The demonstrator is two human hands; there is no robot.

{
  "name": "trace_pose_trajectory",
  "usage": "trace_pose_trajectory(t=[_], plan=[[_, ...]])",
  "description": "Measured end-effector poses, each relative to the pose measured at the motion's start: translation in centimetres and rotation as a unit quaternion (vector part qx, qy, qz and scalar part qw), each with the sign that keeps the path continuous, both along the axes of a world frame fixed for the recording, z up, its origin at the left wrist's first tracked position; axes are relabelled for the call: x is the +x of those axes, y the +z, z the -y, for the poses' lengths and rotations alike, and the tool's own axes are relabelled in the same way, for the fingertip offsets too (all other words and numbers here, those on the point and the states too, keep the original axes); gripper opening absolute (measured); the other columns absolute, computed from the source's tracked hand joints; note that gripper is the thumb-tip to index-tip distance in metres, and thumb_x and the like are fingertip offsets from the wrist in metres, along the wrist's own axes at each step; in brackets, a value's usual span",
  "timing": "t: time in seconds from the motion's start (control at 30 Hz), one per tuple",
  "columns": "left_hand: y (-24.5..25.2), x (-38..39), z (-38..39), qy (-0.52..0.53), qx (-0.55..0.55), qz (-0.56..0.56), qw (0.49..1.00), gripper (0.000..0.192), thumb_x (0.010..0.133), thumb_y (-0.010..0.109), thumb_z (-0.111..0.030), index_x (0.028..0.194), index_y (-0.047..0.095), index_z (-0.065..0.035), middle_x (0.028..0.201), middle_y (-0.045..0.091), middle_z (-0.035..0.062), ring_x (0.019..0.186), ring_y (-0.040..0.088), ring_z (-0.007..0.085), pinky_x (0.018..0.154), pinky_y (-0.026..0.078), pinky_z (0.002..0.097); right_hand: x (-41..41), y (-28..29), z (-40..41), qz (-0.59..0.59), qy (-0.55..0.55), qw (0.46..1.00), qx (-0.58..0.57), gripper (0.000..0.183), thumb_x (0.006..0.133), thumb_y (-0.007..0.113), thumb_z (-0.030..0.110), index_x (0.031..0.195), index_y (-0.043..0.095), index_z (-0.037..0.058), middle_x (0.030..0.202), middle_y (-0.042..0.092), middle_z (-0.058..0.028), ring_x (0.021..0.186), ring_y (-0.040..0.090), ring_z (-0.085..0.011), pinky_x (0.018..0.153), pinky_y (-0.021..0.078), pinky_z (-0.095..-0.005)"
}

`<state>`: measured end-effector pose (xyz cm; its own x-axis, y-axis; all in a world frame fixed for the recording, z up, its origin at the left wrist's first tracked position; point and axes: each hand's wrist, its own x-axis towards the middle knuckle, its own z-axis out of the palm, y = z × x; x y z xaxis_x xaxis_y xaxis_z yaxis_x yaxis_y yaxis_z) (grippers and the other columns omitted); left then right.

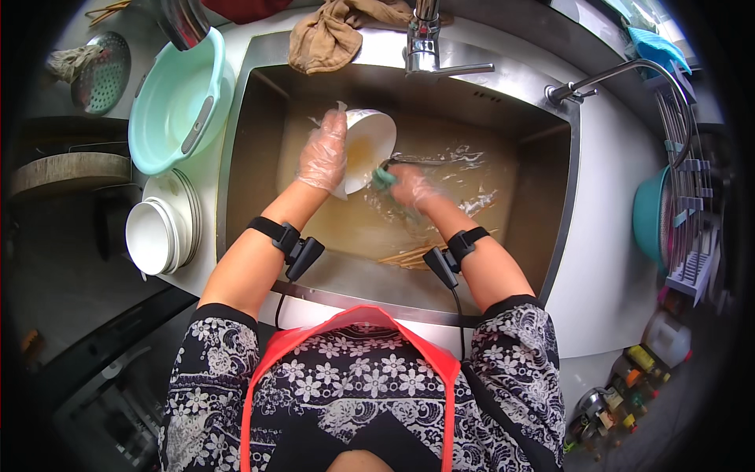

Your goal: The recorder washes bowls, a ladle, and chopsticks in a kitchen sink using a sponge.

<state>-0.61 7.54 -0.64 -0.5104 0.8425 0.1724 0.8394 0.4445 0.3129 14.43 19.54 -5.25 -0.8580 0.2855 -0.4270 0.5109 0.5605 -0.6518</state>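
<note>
In a thin clear plastic glove, my left hand (325, 152) grips the left side of a white bowl (377, 138), tilted on its edge over the sink. Yellowish liquid shows inside the bowl. My right hand (410, 184), gloved too and blurred, holds a green cloth or scouring pad (383, 178) beside the bowl's lower right rim. Cloudy brownish water (342, 230) lies in the stainless steel sink (575, 177). Wooden chopsticks (407, 257) rest near the sink's front wall, and shiny utensils partly show by my right hand.
A mint plastic basin (171, 106) stands left of the sink, above stacked white bowls (150, 236) and plates (187, 206). A chrome faucet (423, 41) and brown cloth (324, 38) are at the back. A curved tap (619, 74) and dish rack (696, 194) stand at right.
</note>
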Motion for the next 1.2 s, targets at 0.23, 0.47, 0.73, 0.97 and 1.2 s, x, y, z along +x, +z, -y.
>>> trace_pose_trajectory(t=[0.23, 0.47, 0.73, 0.97, 1.2], plan=[[-2.0, 0.7, 0.4, 0.032, 0.024, 0.086, 0.996, 0.031, 0.084, 0.039, -0.014, 0.114, 0.037, -0.0087, 0.109, 0.045, 0.0159, 0.082, 0.05, 0.0394, 0.07, 0.044, 0.0443, -4.1, 3.8, -1.2, -0.084, -0.053, 0.995, -0.002, 0.027, 0.065, 0.051, 0.011, 0.09, 0.058, 0.0069, 0.087, 0.059, -0.0181, 0.083, 0.056, -0.0322, 0.071, 0.0439, -0.0397], [-1.2, 2.6, -0.4, -0.001, 0.059, 0.025, 0.998, 0.032, 0.088, 0.032, -0.022, 0.118, 0.034, -0.0106, 0.108, 0.047, 0.0195, 0.088, 0.047, 0.0407, 0.07, 0.043, 0.0454, -4.4, -2.7, 1.9, -0.11, 0.064, 0.962, 0.241, 0.031, 0.066, 0.051, 0.012, 0.095, 0.059, 0.0145, 0.095, 0.058, -0.0109, 0.09, 0.055, -0.0259, 0.076, 0.0425, -0.0415], [-0.1, 2.7, -0.1, 0.006, -0.019, 0.088, 0.996, 0.051, 0.073, 0.04, 0.007, 0.122, 0.034, -0.0059, 0.12, 0.041, 0.0207, 0.104, 0.045, 0.0383, 0.086, 0.039, 0.0393, -3.8, -1.0, 0.3, 0.12, 0.242, 0.963, -0.001, 0.028, 0.069, 0.05, 0.012, 0.094, 0.062, 0.0141, 0.103, 0.058, -0.01, 0.098, 0.053, -0.0265, 0.078, 0.0442, -0.0369], [-0.9, 2.5, -0.6, -0.047, 0.079, 0.118, 0.989, 0.047, 0.071, 0.042, 0.004, 0.118, 0.038, -0.003, 0.113, 0.046, 0.0201, 0.098, 0.047, 0.0391, 0.081, 0.042, 0.0393, -1.4, -2.7, 1.9, -0.042, 0.067, 0.966, 0.245, 0.029, 0.067, 0.052, 0.009, 0.094, 0.059, 0.0143, 0.082, 0.057, -0.0116, 0.083, 0.056, -0.0274, 0.069, 0.0466, -0.038], [-1.4, 2.1, 0.4, 0.029, 0.017, 0.178, 0.983, 0.047, 0.072, 0.046, 0.0, 0.118, 0.039, -0.0022, 0.115, 0.046, 0.0219, 0.103, 0.046, 0.0371, 0.087, 0.039, 0.0372, -3.6, 1.1, 4.2, 0.036, 0.018, 0.972, -0.233, 0.039, 0.066, 0.048, 0.008, 0.105, 0.052, 0.0057, 0.106, 0.055, -0.0175, 0.101, 0.05, -0.032, 0.084, 0.041, -0.0384]])
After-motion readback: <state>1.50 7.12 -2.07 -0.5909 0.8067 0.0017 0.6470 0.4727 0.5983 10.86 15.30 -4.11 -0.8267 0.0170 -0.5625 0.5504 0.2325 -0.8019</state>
